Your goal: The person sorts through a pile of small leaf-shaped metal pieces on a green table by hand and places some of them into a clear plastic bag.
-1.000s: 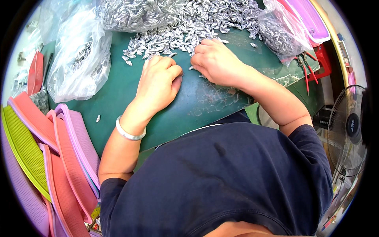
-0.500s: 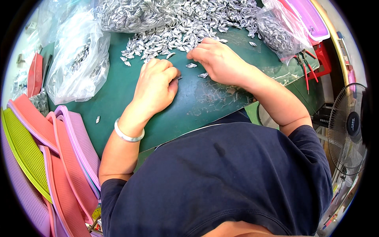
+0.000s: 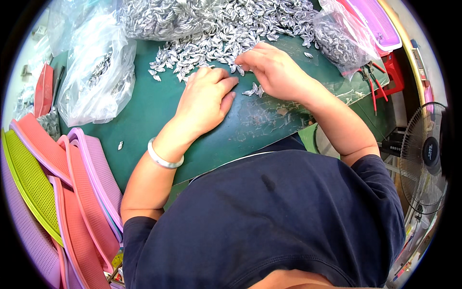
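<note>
A broad heap of small silver-grey twisted, leaf-shaped pieces (image 3: 236,33) lies on the green work table (image 3: 154,123). At the heap's near edge is my left hand (image 3: 203,98), palm down. Its thumb stands apart from the forefinger with nothing visible between them; the other fingertips are hidden beneath the hand. My right hand (image 3: 276,73) has its thumb and fingers drawn together at the heap's edge, and whatever is in the pinch cannot be made out. Below its palm, a little cluster of loose silver pieces (image 3: 254,90) rests on the table.
Clear plastic bags holding more pieces stand at the far left (image 3: 103,77) and far right (image 3: 344,45). Red-handled pliers (image 3: 373,82) lie at the right corner. Pink, purple and green perforated baskets (image 3: 91,202) are stacked on the left, and a fan (image 3: 423,154) stands right.
My left hand has shifted right, its thumb and forefinger now farther apart. My right hand has moved slightly right. More loose pieces now lie together below the right palm.
</note>
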Available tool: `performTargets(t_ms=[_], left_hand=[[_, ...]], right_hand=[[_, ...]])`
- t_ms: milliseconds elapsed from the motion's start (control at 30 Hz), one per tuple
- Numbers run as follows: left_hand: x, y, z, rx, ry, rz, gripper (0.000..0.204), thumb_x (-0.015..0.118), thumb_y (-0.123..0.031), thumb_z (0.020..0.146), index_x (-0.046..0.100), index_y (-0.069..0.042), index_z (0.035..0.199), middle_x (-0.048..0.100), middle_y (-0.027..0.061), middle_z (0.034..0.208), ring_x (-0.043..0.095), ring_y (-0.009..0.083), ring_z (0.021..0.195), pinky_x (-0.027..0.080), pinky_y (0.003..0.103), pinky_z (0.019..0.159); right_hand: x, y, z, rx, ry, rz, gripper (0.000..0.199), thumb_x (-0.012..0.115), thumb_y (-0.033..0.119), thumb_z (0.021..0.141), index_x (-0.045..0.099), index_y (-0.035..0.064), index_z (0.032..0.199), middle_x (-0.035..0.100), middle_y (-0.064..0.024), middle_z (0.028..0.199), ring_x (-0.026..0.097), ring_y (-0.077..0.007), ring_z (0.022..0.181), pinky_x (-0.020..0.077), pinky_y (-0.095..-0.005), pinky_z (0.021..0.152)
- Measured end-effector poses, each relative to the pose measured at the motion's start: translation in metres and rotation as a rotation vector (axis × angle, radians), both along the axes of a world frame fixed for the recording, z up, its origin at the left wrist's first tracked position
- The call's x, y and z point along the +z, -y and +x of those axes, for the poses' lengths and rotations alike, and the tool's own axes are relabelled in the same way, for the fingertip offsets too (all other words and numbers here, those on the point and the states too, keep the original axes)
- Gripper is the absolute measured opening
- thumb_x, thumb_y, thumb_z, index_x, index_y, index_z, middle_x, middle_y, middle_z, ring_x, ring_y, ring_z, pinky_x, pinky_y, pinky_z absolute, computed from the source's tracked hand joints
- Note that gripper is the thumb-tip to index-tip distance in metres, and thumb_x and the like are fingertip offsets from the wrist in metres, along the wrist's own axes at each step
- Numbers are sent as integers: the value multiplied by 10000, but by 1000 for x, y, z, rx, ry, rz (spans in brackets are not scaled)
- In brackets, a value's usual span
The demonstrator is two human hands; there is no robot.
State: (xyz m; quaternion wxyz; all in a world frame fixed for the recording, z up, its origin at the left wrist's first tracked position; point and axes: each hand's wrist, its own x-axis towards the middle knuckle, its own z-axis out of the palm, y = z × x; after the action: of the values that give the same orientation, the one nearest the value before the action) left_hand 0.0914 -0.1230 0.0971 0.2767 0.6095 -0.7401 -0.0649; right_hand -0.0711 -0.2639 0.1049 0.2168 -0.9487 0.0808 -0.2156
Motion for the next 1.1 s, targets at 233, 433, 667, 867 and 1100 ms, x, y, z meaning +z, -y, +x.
performTargets(t_ms=[233,433,667,867,1100], left_hand=[[-2,-9,3,-10,4,22,155,683,-54,752,670,-47,906,605,87,910,559,283,884,454,383,800],[1,-17,10,-21,-27,43,111,695,-39,715,615,-38,792,575,83,814,553,282,803,455,380,740],[-1,-15,8,55,-82,-4,139,697,-50,726,620,-31,840,564,89,793,550,292,749,454,382,726],[0,-9,4,117,-37,-41,208,688,-77,765,666,-34,967,572,95,894,545,285,831,447,374,767],[-4,-7,4,15,-11,-18,210,679,-73,773,686,-55,982,585,77,970,538,269,928,419,384,846]], right_hand=[[-1,-5,6,17,-4,-66,277,548,-46,784,625,18,1042,647,-104,867,562,-292,897,480,-393,779],[-6,-11,7,164,-40,-88,259,568,-24,784,638,14,1031,643,-107,884,557,-286,897,476,-385,795],[-1,-6,1,49,-35,111,275,524,-54,807,638,21,1046,639,-112,915,565,-292,919,481,-393,803],[0,-9,2,76,-52,85,266,514,-44,826,635,18,1055,644,-109,911,563,-292,910,480,-392,802],[-1,-13,5,90,-105,69,252,526,-19,842,633,20,1067,639,-119,909,562,-295,908,479,-395,795]])
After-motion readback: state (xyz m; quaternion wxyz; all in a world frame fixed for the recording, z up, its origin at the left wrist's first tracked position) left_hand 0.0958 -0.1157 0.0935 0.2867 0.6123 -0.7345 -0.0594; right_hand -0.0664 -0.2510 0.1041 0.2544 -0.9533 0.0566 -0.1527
